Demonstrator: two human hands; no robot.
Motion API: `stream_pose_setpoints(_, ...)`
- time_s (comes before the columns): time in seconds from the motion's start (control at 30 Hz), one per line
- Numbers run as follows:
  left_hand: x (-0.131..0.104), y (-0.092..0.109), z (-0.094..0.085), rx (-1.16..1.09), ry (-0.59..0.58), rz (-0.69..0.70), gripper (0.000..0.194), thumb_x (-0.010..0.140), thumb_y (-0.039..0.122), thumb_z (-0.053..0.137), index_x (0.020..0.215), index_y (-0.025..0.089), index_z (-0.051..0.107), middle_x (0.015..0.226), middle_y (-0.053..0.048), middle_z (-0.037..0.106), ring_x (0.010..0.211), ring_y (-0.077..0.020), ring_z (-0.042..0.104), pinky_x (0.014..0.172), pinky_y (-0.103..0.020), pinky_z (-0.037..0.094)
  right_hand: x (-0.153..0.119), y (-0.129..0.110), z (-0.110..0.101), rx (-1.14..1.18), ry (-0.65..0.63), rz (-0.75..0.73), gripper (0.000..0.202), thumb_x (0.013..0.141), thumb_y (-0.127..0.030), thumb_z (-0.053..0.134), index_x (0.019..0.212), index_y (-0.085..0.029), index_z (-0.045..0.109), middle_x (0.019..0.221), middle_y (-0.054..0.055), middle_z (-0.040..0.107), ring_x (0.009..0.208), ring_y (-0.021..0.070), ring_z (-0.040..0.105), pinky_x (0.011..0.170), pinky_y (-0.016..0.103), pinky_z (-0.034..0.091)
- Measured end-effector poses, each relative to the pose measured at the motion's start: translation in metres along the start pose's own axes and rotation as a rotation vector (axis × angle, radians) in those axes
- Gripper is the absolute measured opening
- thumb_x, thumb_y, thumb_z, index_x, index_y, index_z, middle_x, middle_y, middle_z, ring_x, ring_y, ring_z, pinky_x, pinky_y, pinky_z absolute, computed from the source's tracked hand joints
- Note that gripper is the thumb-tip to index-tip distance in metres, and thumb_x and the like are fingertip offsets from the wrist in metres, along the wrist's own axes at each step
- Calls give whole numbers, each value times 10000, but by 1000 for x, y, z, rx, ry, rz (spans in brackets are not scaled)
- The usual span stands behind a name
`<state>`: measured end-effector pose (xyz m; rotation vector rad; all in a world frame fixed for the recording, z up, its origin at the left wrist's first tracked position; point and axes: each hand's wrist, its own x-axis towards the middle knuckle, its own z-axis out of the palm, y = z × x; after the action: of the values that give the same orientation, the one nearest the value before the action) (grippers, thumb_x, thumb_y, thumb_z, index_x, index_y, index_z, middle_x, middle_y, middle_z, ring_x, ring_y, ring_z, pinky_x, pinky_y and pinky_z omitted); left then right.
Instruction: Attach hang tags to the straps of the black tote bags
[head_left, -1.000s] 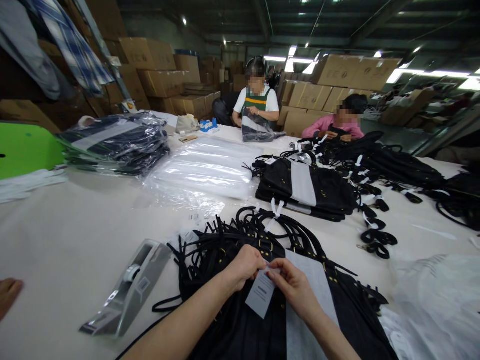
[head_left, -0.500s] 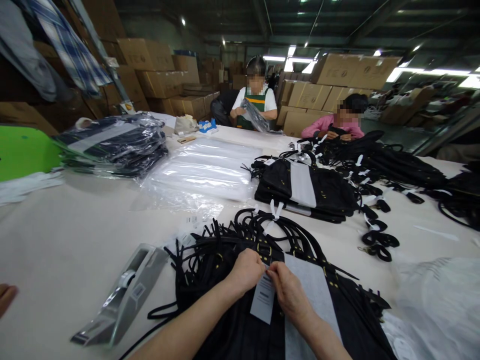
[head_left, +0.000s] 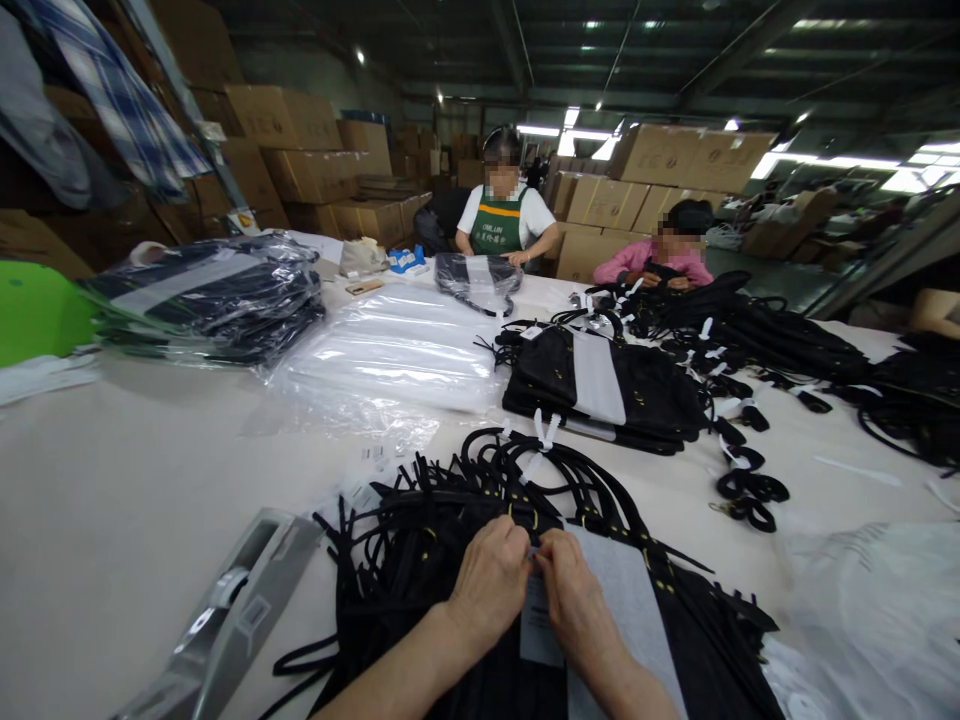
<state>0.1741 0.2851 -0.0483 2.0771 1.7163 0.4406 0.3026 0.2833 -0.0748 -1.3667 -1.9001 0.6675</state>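
- The fingers of our left hand (head_left: 491,575) and right hand (head_left: 576,580) pinched a tag (head_left: 541,635) over black bags (head_left: 701,620).
- A tape dispenser (head_left: 253,590) lay nearby on our desk (head_left: 172,450).
- Beyond, clear plastic (head_left: 281,325) wrapped a dark stack (head_left: 135,290).

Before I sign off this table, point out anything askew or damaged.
Nothing looks damaged. Slightly untidy: a black strap loops off the near bag onto the table, beside the tape dispenser.

Strip lights (head_left: 570,133) glow white under the dim, dark ceiling (head_left: 585,60); the clear plastic bags (head_left: 382,345) throw back bright streaks of glare. Wide-angle distortion stretches the edges, the tape dispenser (head_left: 225,625) looks slightly smeared, and pixelated patches cover two faces.
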Motion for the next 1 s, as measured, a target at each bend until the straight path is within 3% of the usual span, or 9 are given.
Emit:
stream_pose_setpoints(0.17, -1, -1, 10, -35, 41, 74, 84, 744, 117, 511, 712, 171, 566, 780, -24, 564, 763, -168, 513, 692, -284, 394, 4, 1, -5, 260, -27, 299, 124, 739, -294, 448, 663, -206, 492, 677, 29, 524, 661, 187, 502, 643, 335, 408)
stream_pose_setpoints(0.43, -2, -6, 17, -28, 165, 197, 58, 738, 154, 579, 690, 179, 558, 722, 7, 550, 710, -146, 506, 627, -275, 349, 4, 6, -3, 460, -7, 431, 151, 679, -344, 519, 711, -199, 493, 630, -11, 534, 577, 155, 521, 564, 290, 433)
stream_pose_setpoints(0.67, 2, -6, 22, 52, 277, 343, 192, 797, 136, 441, 628, 160, 531, 642, -17, 525, 616, -152, 465, 562, -285, 313, 3, 4, -2, 564, 33, 493, 221, 651, -359, 545, 792, -196, 499, 676, 8, 567, 629, 173, 564, 601, 310, 462)
stream_pose_setpoints(0.83, 2, -9, 16, -189, 239, 136, 151, 775, 131, 414, 660, 155, 508, 680, -24, 530, 652, -150, 480, 612, -279, 349, -1, 0, -7, 373, -2, 417, 154, 728, -338, 489, 790, -205, 534, 697, 20, 583, 605, 171, 557, 579, 313, 466)
stream_pose_setpoints(1.0, 6, -12, 5, -472, 150, -26, 137, 756, 167, 416, 626, 174, 461, 676, -2, 493, 661, -131, 478, 622, -251, 359, -1, -12, -5, 97, 181, 72, 142, 769, -225, 460, 814, -217, 594, 837, 56, 610, 830, 200, 550, 759, 347, 444)
